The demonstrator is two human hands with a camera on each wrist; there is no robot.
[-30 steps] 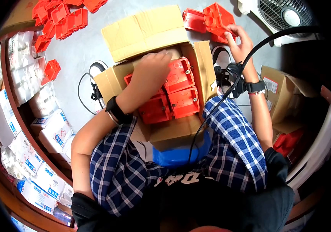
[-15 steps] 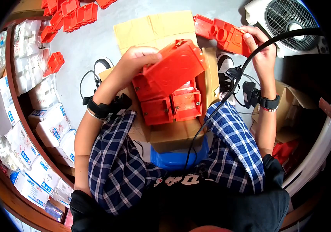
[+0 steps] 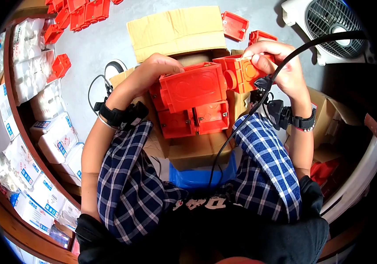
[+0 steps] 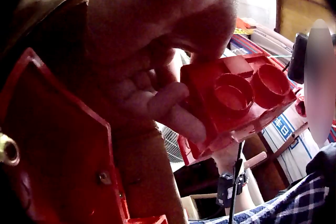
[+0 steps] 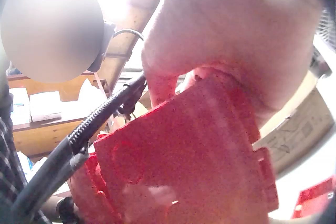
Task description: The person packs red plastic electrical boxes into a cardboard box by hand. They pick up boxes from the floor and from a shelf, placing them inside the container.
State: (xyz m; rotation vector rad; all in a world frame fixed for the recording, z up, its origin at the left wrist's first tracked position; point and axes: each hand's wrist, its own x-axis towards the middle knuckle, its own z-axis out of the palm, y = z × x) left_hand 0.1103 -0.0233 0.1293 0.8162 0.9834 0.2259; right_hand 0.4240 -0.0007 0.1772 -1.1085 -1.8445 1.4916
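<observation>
My left hand [image 3: 153, 75] grips a red plastic electrical box [image 3: 193, 90] by its far left side, tilted over the open cardboard box [image 3: 197, 159]. In the left wrist view, round raised openings [image 4: 233, 95] show on it and fingers curl over its edge. My right hand [image 3: 285, 72] pinches a second red electrical box [image 3: 246, 75], with round spouts on its side, at the carton's right edge. The two held boxes are side by side, close together. Beneath them, several red boxes [image 3: 212, 118] lie in the carton, partly hidden.
Loose red boxes [image 3: 235, 26] lie on the floor beyond the carton, with a pile [image 3: 82, 15] at far left. A fan [image 3: 329, 31] stands at far right. A black cable [image 3: 318, 40] crosses by my right hand. Shelves of packages [image 3: 34, 171] line the left.
My left hand came up from inside the carton with a red box. My right hand lifted another from the floor and brought it left, beside the first.
</observation>
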